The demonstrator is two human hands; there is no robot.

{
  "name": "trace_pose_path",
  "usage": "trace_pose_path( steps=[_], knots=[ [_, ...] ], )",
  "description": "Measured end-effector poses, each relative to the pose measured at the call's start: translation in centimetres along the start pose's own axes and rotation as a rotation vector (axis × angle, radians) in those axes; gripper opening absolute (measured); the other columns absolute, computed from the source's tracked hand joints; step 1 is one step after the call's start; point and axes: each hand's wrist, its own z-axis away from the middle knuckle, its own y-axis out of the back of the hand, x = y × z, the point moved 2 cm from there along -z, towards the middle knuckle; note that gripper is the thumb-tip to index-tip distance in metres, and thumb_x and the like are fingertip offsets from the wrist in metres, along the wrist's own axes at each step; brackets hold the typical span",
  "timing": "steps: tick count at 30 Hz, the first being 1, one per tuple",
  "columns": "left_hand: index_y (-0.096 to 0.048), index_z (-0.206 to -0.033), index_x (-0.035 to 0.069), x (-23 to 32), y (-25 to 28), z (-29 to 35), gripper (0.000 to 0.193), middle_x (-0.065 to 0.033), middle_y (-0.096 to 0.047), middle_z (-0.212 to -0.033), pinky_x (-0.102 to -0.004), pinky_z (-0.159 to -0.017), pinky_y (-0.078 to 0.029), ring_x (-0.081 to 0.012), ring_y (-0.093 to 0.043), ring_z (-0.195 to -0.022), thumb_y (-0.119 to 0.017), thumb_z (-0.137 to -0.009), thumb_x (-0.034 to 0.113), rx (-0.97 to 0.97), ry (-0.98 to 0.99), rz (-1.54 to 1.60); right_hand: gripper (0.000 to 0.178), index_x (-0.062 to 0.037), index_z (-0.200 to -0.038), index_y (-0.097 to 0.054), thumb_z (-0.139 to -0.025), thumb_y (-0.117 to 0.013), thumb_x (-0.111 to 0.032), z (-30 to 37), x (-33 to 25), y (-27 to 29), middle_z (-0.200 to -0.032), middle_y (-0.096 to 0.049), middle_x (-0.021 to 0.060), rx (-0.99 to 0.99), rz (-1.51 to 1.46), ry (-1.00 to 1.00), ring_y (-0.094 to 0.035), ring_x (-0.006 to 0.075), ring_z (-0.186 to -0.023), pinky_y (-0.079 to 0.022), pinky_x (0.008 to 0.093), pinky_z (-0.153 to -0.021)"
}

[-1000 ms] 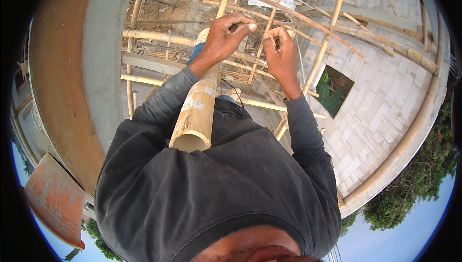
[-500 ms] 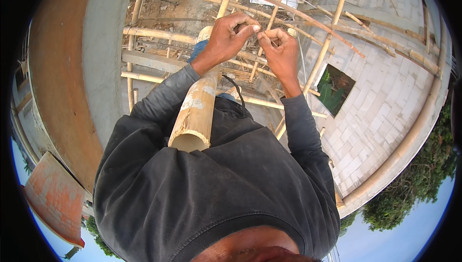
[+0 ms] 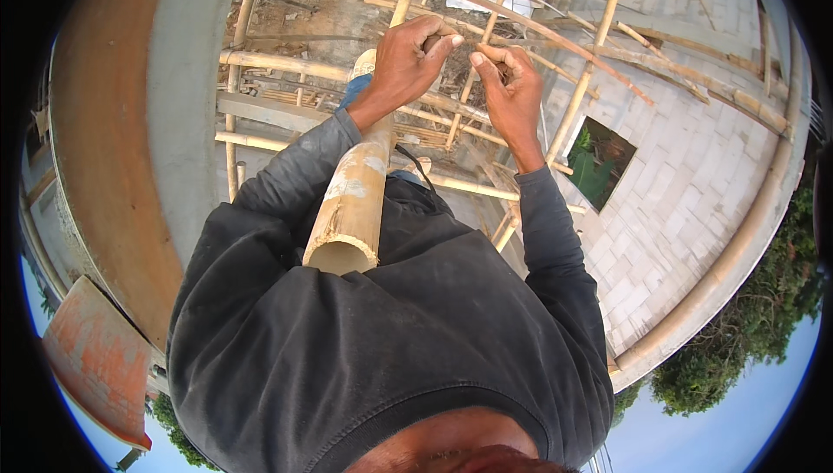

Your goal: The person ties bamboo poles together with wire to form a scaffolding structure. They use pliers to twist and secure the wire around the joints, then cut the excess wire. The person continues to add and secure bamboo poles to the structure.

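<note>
My left hand (image 3: 404,65) is held out in front of my body, thumb and fingertips pinched together. Across a small gap, my right hand (image 3: 514,98) faces it in a similar pinch. Whatever lies between the fingertips, if anything, is too small to make out. A thick bamboo pole (image 3: 354,200), cut open at its near end and smeared with white, runs upward beneath my left wrist. My left forearm crosses over this pole. Dark cord (image 3: 416,165) hangs by my waist.
Thin bamboo poles (image 3: 599,48) form scaffolding below and ahead. A pale block wall (image 3: 685,160) with a square opening (image 3: 599,160) stands at right. A grey and brown wall surface (image 3: 182,108) rises close on my left. A worn orange panel (image 3: 100,360) is at lower left.
My fingertips, almost touching before, have drawn apart. The left hand has shifted slightly left and up, and the right hand slightly right.
</note>
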Motion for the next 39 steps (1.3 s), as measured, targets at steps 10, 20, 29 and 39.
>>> trace_pose_path(
  steps=[10, 20, 29, 39],
  knots=[
    [-0.071, -0.094, 0.000, 2.0, -0.3, -1.1, 0.017, -0.0068, -0.065, -0.076, -0.0308, -0.056, -0.045, -0.0132, -0.056, -0.063, -0.075, -0.098, 0.016, 0.205, -0.089, -0.017, 0.013, 0.0028, -0.099, -0.072, -0.088, -0.077, 0.001, 2.4, 0.5, -6.0, -0.086, -0.062, 0.0095, 0.070, 0.282, 0.278, -0.063, 0.0194, -0.072, -0.050, 0.0380, -0.065],
    [-0.064, -0.101, 0.000, -6.8, 10.9, -4.4, 0.029, -0.0002, -0.057, -0.088, -0.0312, -0.068, -0.045, -0.0111, -0.048, -0.076, -0.060, -0.111, 0.027, 0.954, 0.010, -0.050, 0.026, -0.0053, -0.095, -0.054, -0.105, -0.065, -0.027, 4.9, 19.9, 13.5, -0.089, -0.050, 0.0020, 1.177, -0.370, -0.495, -0.045, 0.0132, -0.077, -0.041, 0.0332, -0.070],
    [-0.058, -0.102, 0.002, -8.5, 8.1, -2.2, 0.027, -0.0085, -0.057, -0.080, -0.0369, -0.067, -0.045, -0.0190, -0.054, -0.072, -0.054, -0.112, 0.026, 0.615, 0.081, -0.131, 0.027, -0.0002, -0.098, -0.054, -0.106, -0.060, -0.025, 2.7, 14.8, 18.9, -0.090, -0.049, 0.0036, 1.354, -0.146, -0.126, -0.047, 0.0165, -0.079, -0.043, 0.0344, -0.072],
    [-0.054, -0.100, 0.004, -16.7, 20.1, -3.5, 0.032, -0.0159, -0.057, -0.068, -0.0504, -0.058, -0.042, -0.0400, -0.058, -0.061, -0.046, -0.113, 0.032, 0.832, 0.055, -0.550, 0.025, 0.0022, -0.108, -0.062, -0.102, -0.064, -0.023, 11.6, 22.0, 33.6, -0.103, -0.069, 0.0207, 1.799, -0.186, -0.527, -0.070, 0.0327, -0.089, -0.057, 0.0443, -0.075]
  ],
)
